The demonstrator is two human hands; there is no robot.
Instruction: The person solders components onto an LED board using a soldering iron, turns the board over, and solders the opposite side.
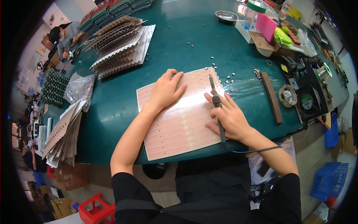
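Note:
A large pale pink circuit board panel (179,128) with rows of small holes lies on the green table in front of me. My left hand (167,90) rests on its upper left part, fingers apart, with nothing visible in them. In my right hand (232,118) is a soldering iron (216,100), its tip pointing away from me over the panel's upper right edge. The iron's cable trails off to the right under my forearm. Several small metal pieces (228,77) are scattered beside the panel's far right edge. Whether the tip touches the panel, I cannot tell.
Stacked panels (123,46) stand at the far left, more (65,134) at the left edge. On the right are a brown bar (271,98), a round container (287,96), a black fan unit (308,99) and a solder spool (323,72). Another person (66,41) works at far left.

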